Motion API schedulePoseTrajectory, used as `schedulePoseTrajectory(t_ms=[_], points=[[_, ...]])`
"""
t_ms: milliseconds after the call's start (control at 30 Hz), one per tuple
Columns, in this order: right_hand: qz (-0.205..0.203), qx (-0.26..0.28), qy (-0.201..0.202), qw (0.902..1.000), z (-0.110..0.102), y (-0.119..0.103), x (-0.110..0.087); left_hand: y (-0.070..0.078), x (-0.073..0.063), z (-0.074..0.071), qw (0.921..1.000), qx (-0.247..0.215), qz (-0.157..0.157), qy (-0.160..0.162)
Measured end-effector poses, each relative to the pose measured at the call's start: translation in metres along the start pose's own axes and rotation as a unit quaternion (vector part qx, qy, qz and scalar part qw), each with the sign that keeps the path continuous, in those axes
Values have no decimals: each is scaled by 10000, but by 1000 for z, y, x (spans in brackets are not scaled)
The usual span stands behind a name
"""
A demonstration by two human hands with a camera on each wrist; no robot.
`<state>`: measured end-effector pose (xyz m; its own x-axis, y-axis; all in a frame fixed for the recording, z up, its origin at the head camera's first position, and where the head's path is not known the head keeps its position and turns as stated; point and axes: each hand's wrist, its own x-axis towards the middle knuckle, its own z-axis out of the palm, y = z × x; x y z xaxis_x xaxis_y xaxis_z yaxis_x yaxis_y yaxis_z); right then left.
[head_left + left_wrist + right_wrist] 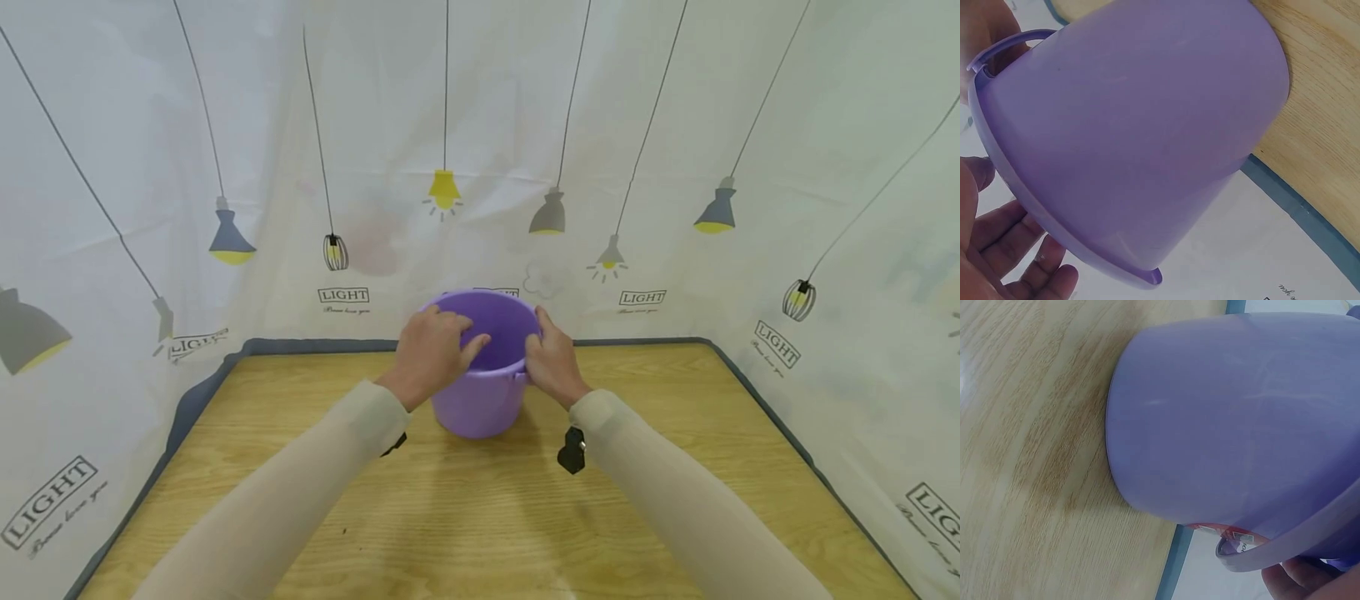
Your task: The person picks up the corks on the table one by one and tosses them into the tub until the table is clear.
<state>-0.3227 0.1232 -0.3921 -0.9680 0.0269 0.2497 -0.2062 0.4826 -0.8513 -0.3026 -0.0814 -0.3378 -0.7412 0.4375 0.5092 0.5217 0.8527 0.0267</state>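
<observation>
A purple plastic bucket [480,408] stands on the wooden table, its round mouth tipped toward me in the head view. My right hand [553,354] grips the rim on the right side, thumb toward the front; in the right wrist view its fingers [1291,578] bend behind the rim. Over the left part of the rim lies my left hand [431,350], thumb and forefinger spread above the mouth. The left wrist view shows its fingers [1013,240] loosely bent beside the rim. A curved purple strap [1013,42] juts from the rim near the right hand.
The wooden table [285,467] has a dark blue edge strip [322,346] along its back and sides. White sheets [480,100] printed with hanging lamps enclose three sides. A red label [1229,531] shows on the bucket's side. Dark devices [572,450] sit at the wrists.
</observation>
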Motion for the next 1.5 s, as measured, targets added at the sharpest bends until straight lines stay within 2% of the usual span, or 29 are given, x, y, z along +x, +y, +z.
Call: schedulePoseTrajectory(t_ms=[300, 667, 833, 1067, 1267, 1500], points=[[72, -53, -67, 9999, -1, 0, 0, -4, -6, -2, 9997, -85, -13, 232], [-26, -130, -193, 9997, -7, -2, -1, -15, -14, -5, 9999, 16, -105, 98], [-65, -65, -350, 9993, -11, -2, -2, -20, -17, -8, 9998, 57, -127, 163], [-556, -747, -239, 9954, -16, -1, -1, -29, -25, -12, 9994, 97, -195, 256], [-900, -1033, -195, 9904, -20, 3, -3, -38, -32, -15, 9985, 181, -138, 492], [-1064, -1299, -364, 9851, -28, 7, -5, -54, -45, -15, 9981, 14, -247, 567]])
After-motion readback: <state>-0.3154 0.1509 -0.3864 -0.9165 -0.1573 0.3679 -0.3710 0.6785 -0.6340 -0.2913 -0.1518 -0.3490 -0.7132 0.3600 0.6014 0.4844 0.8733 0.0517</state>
